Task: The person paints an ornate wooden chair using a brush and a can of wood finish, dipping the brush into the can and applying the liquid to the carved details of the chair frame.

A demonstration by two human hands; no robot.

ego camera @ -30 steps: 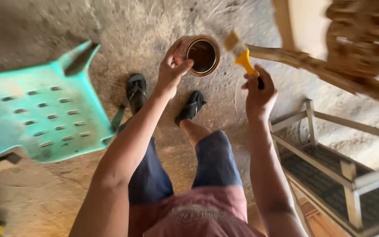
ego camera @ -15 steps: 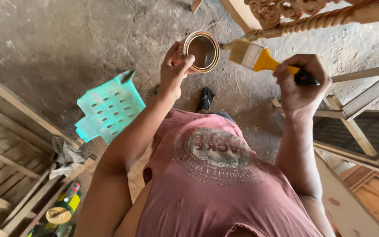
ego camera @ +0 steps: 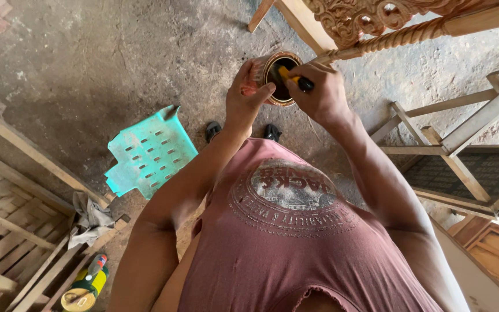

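- Left hand (ego camera: 246,98): fingers wrapped round the side of a small round tin can (ego camera: 274,78), thumb pressed at its rim. Can is held in the air above the floor, in front of the chest, tilted so its dark open mouth faces the camera; metal wall is worn and reddish.
- Right hand (ego camera: 319,92): fingers closed tight on the black handle of a paintbrush (ego camera: 293,78). The yellow ferrule sits inside the can's mouth; bristles are hidden in the dark interior.
- Carved wooden furniture (ego camera: 388,23): bare pale wood, rope-twisted rail and pierced scrollwork panel, just beyond the can.
- Floor (ego camera: 116,58): rough grey concrete, mottled and dusty.
- Turquoise plastic stool (ego camera: 148,153): slotted seat, lying on the floor left of the person's legs.
- Plain wooden frame (ego camera: 463,150) of straight slats at right; slatted wooden frame (ego camera: 12,219) at lower left with a grey rag (ego camera: 90,219) draped on it.
- Green and yellow bottle (ego camera: 85,286) near the bottom edge.
- Versus half a second earlier: brush was outside the can, held off to the right with bristles exposed; it is now dipped in. Can has tilted further towards the right hand. Both hands have drawn together.
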